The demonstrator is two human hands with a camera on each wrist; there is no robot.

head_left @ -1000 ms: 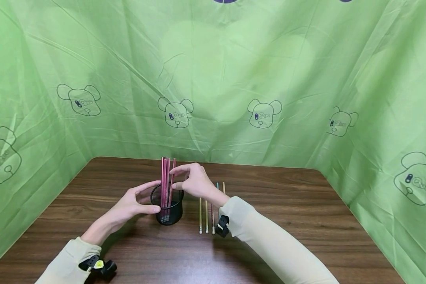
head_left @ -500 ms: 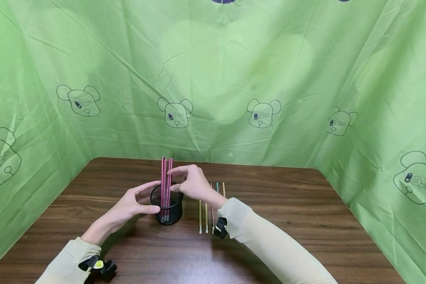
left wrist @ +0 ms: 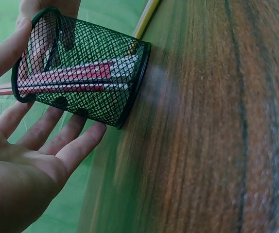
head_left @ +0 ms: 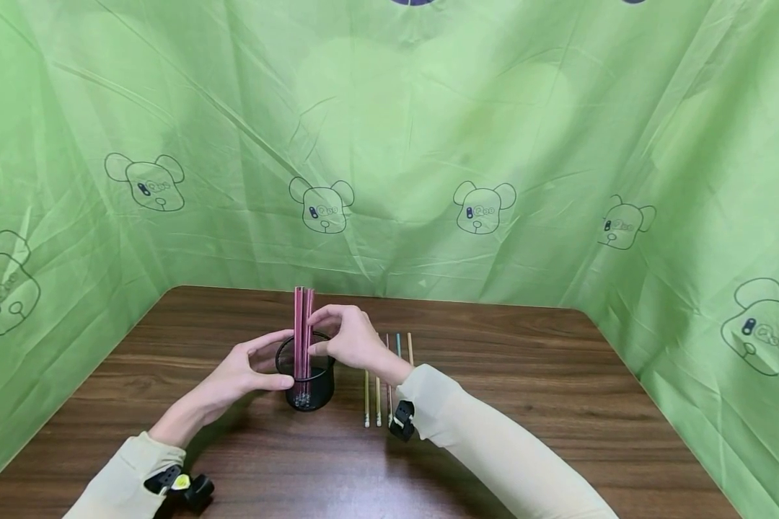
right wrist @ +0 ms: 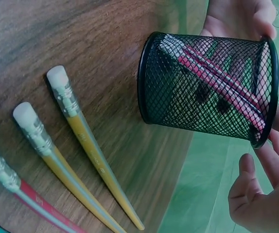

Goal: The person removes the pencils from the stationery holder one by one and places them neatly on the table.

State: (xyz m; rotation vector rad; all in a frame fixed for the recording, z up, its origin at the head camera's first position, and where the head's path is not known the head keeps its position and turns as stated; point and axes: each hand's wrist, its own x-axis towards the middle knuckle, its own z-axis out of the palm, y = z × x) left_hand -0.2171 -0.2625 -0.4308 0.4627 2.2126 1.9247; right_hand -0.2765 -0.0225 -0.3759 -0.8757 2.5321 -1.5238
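The left hand [head_left: 239, 373] reaches in from the table's left side, wrist angled up toward the cup [head_left: 310, 391], thumb in front and fingers behind. The right hand [head_left: 355, 337] comes across from the right, its wrist bent down, thumb and forefinger at the cup's mouth. Both sleeves [head_left: 513, 447] are pale, each with a black wrist device [head_left: 404, 421] strapped near the cuff.

The mesh cup stands upright on the table [head_left: 526, 418], a little left of the middle and well in from the far edge. A bundle of red pencils [head_left: 300, 321] stands inside, eraser ends down, rising well above the rim. Just right of the cup lies a row of pencils: two yellow pencils [right wrist: 88, 141], a loose red pencil [right wrist: 44, 208], a blue pencil [head_left: 399, 344] and a tan pencil [head_left: 410, 347]. Their visible eraser ends point toward the near edge. The right forearm passes over this row and hides part of it. Green cloth [head_left: 389, 130] hangs behind the far edge and along both sides.

The left hand holds the cup in a wide grip, thumb at the rim. The right fingertips meet the red pencils, a narrow gap between thumb and forefinger; whether they pinch one, I cannot tell.
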